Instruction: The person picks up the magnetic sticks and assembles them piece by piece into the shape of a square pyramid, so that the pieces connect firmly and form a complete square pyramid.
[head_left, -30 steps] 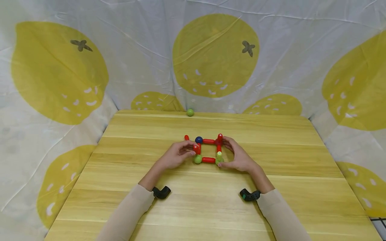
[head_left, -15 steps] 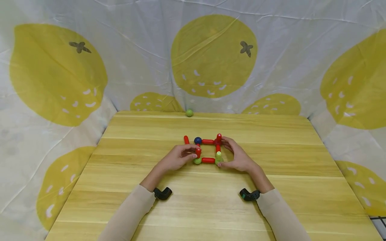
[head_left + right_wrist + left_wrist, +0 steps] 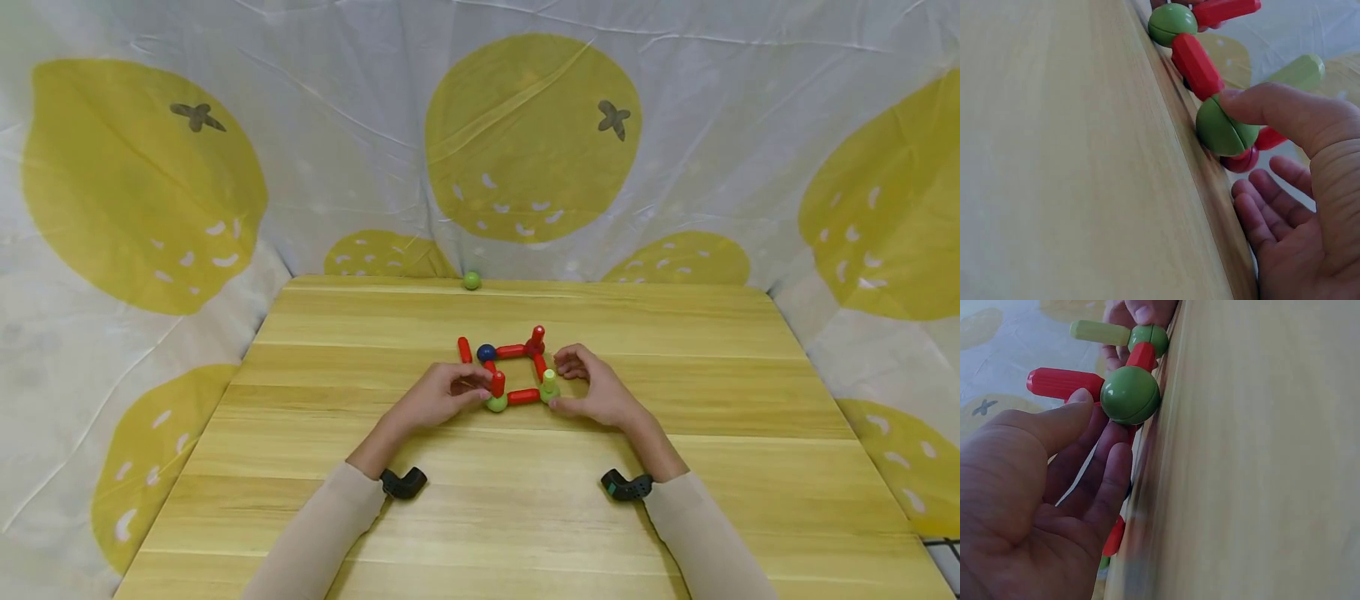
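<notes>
A square of red magnetic rods joined by balls lies on the table: green balls at the near corners, a blue ball [image 3: 487,352] far left and a red ball [image 3: 534,348] far right. My left hand [image 3: 438,396] pinches the upright red rod [image 3: 1063,383] on the near-left green ball [image 3: 1130,395], thumb in front and fingers behind. My right hand [image 3: 600,398] touches the near-right green ball [image 3: 1225,128] with its thumb, its other fingers loosely bent and apart from the square. A pale green rod [image 3: 550,380] stands on that ball; another red rod [image 3: 537,336] stands on the red ball.
A red rod [image 3: 464,350] lies left of the square; its near end is hidden behind my left hand. One loose green ball [image 3: 472,281] sits at the far edge of the wooden table [image 3: 517,517]. A lemon-print cloth [image 3: 360,150] hangs behind.
The square has turned slightly counterclockwise, its near side shifting right and its far side left. The left hand moved right with the upright red rod. The right hand's fingers moved away from the red-ball corner.
</notes>
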Motion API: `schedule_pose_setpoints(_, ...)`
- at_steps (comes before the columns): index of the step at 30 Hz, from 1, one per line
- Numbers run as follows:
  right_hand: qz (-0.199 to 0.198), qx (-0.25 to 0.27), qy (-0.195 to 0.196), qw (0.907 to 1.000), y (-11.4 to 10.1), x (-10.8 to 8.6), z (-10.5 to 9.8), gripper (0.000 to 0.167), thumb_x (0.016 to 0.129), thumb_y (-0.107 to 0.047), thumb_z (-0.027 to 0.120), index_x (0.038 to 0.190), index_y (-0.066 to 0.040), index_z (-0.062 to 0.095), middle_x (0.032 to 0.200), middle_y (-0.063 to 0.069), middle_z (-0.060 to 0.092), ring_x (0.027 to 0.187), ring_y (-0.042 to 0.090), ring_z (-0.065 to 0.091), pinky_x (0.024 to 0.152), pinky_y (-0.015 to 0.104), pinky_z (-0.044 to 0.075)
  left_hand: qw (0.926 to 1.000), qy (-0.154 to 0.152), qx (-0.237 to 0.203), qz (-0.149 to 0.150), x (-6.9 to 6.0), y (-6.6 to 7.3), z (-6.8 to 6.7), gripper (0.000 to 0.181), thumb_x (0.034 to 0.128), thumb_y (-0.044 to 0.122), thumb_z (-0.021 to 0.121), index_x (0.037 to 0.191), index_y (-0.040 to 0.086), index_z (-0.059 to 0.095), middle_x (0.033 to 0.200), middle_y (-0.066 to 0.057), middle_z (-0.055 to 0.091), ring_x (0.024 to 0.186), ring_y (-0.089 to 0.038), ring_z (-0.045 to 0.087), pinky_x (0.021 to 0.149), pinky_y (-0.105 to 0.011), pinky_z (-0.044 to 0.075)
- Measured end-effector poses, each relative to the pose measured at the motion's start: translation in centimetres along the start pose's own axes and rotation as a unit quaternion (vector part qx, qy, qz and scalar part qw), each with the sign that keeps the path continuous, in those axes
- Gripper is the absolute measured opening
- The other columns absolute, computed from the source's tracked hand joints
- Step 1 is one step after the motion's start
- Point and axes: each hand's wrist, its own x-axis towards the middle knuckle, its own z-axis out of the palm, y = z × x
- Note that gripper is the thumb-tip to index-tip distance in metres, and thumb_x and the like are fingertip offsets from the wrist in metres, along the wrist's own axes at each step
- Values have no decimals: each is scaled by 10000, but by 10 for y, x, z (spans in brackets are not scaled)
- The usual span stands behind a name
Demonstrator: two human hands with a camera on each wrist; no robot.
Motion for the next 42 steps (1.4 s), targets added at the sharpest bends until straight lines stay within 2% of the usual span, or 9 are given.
schedule_pose_setpoints(5, 40, -143, 175, 9997, 2, -1, -1, 475, 846, -70, 835, 1241, -55, 571, 1136, 121, 644, 1036, 243, 624, 931, 303, 546, 9996, -204, -100, 161, 1, 5, 9, 204, 988, 201, 715, 1188, 170, 741, 1137, 31, 752, 1045, -106, 709, 917, -254, 587)
schedule_pose_setpoints(9, 177, -169, 334, 9991, 4, -1, 1, 370, 915, -71, 776, 1239, -45, 599, 1147, 147, 668, 1036, 256, 648, 902, 263, 554, 9991, -227, 41, 342, 1, 9, 13, 217, 994, 211, 707, 1200, 155, 743, 1150, 50, 751, 1053, -81, 710, 922, -244, 585)
schedule_pose_setpoints(11, 237, -142, 398, 9988, 4, 0, 2, 370, 939, -66, 751, 1269, -27, 590, 1195, 171, 661, 1069, 290, 654, 914, 277, 559, 9987, 100, 258, 439, 1, 10, 12, 221, 986, 205, 717, 1191, 128, 746, 1128, 50, 750, 1014, -75, 708, 898, -246, 592)
schedule_pose_setpoints(14, 247, -97, 455, 9986, 4, 1, 3, 409, 942, -25, 732, 1309, 16, 557, 1246, 223, 629, 1116, 358, 640, 943, 361, 564, 9928, 908, 642, 442, 2, 8, 7, 251, 962, 191, 748, 1194, 95, 741, 1080, 27, 732, 927, -87, 679, 828, -253, 599)
schedule_pose_setpoints(18, 218, -109, 480, 9986, 1, 3, 6, 422, 926, 38, 716, 1304, 72, 531, 1226, 273, 600, 1111, 417, 612, 944, 435, 557, 9825, 1566, 991, 174, 1, 1, 0, 305, 932, 186, 783, 1221, 100, 735, 1074, -8, 706, 836, -94, 638, 736, -242, 590)
schedule_pose_setpoints(26, 254, -231, 827, 9960, -1, 3, 7, 283, 967, -13, 691, 1235, 10, 600, 1151, 194, 659, 1024, 284, 649, 855, 195, 558, 9898, 1176, 750, -305, -4, -1, -3, 176, 906, 238, 820, 1067, 185, 771, 989, 27, 734, 824, -84, 697, 717, -242, 600)
schedule_pose_setpoints(31, -71, -25, 489, 9988, 5, 2, 3, 552, 895, 61, 713, 1405, -9, 513, 1347, 203, 595, 1211, 354, 609, 974, 371, 562, 9937, 907, 530, -391, -5, 2, -2, 143, 899, 254, 826, 1024, 213, 770, 957, 49, 731, 825, -83, 701, 734, -240, 605)
schedule_pose_setpoints(36, -400, 69, -80, 9991, 6, -1, -2, 857, 836, 59, 736, 1575, -55, 316, 1544, 220, 444, 1376, 410, 487, 1069, 519, 484, 9969, 567, 512, -208, -4, -1, -4, 109, 952, 259, 769, 1048, 208, 774, 963, 66, 735, 860, -83, 696, 778, -253, 606)
schedule_pose_setpoints(42, -266, -130, -341, 9990, 1, -2, 0, 1153, 769, -179, 922, 1642, -162, 168, 1629, 169, 355, 1446, 356, 419, 1107, 526, 442, 9937, 901, 669, 24, -1, -14, -19, 162, 994, 238, 714, 1119, 144, 756, 1027, 54, 732, 914, -118, 670, 820, -291, 594)
